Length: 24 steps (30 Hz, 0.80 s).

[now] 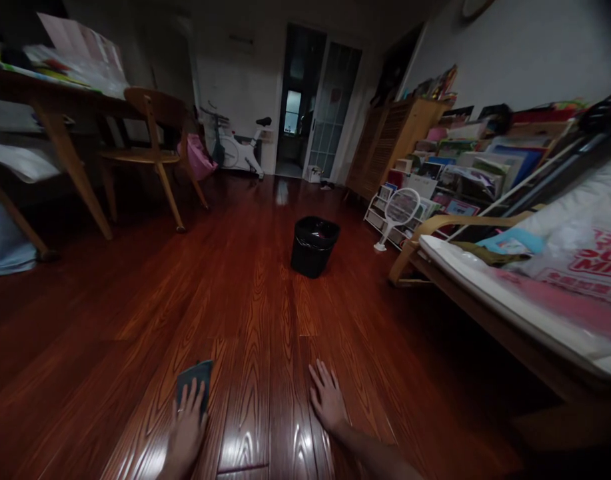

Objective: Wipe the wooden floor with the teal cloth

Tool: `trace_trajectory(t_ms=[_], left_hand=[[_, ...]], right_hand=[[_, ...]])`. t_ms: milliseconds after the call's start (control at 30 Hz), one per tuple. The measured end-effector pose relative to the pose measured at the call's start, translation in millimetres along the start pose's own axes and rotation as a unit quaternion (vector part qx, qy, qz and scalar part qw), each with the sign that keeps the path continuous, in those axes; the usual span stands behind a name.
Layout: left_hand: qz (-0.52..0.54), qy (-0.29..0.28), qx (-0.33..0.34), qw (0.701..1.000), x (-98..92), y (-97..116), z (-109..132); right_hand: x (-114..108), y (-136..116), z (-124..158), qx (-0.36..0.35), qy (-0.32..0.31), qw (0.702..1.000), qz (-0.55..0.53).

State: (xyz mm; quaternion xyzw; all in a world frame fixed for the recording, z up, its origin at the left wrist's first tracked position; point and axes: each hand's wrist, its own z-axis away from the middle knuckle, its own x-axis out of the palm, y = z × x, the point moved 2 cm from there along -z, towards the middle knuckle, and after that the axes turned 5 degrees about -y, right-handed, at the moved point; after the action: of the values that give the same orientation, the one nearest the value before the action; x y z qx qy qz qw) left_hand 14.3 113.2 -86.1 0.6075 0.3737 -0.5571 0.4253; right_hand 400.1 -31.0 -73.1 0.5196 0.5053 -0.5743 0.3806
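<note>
Set in a dim room, on a glossy red-brown wood floor [255, 313]. See a blue-grey cloth [199, 371] at the lower left, flat on the boards beneath the left hand [188, 419]. Likely light, soft and limp, hard to damage, and quick to slide over such a polished finish; best gripped by the free far edge, beyond the fingertips. Lies under fingers extended and slightly parted, with no pinch visible. Cannot make out the near part or underside, covered by the hand, nor any weave or dampness. Across to the right, note the right hand [329, 400], holding nothing visible, fingers spread, palm down; cannot tell touching from hovering. Farther ahead, a black bin [309, 259], contents mostly lost in shadow. Beyond, at left, a tabletop [50, 92] cut off by the view's edge; at right, a cushioned seat [478, 283], likewise cut off; at the back, a doorway [302, 67] too dark to read.
</note>
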Motion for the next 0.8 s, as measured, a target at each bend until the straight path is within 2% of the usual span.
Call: trace_trajectory(t_ms=[100, 267, 333, 400, 467, 533, 600, 667, 800], left_hand=[[-0.020, 0.015, 0.043, 0.999, -2.6, 52.7, -4.5], [0.006, 0.001, 0.221, 0.975, -3.9, 136.0, -1.9], [0.017, -0.015, 0.279, 0.960, -6.3, 154.8, -8.9], [0.025, -0.031, 0.305, 0.951, -11.3, 160.2, -25.6], [0.031, -0.047, 0.301, 0.952, -17.6, 151.9, -51.1], [0.029, -0.064, 0.250, 0.966, -23.7, 129.6, -81.1], [0.021, -0.077, 0.174, 0.982, -29.1, 95.3, -108.6], [0.010, -0.082, 0.074, 0.994, -34.1, 52.3, -128.1], [0.009, -0.055, -0.102, 0.993, -41.8, -28.3, -141.9]], right_hand=[[-0.6, -1.6, 1.5, -0.006, 0.002, 1.000, 0.009], [-3.0, -5.8, 3.8, -0.009, 0.005, 1.000, 0.023], [-4.4, -7.6, 4.8, -0.011, 0.005, 1.000, 0.026], [-6.8, -9.2, 6.0, -0.011, 0.006, 1.000, 0.025], [-9.5, -10.9, 7.3, -0.013, 0.002, 1.000, 0.023], [-11.7, -12.2, 8.5, -0.015, -0.005, 1.000, 0.020], [-13.0, -12.8, 9.8, -0.013, -0.007, 1.000, 0.018], [-13.4, -12.8, 10.8, -0.011, -0.005, 1.000, 0.015], [-12.2, -11.0, 11.8, -0.012, -0.013, 1.000, 0.010]])
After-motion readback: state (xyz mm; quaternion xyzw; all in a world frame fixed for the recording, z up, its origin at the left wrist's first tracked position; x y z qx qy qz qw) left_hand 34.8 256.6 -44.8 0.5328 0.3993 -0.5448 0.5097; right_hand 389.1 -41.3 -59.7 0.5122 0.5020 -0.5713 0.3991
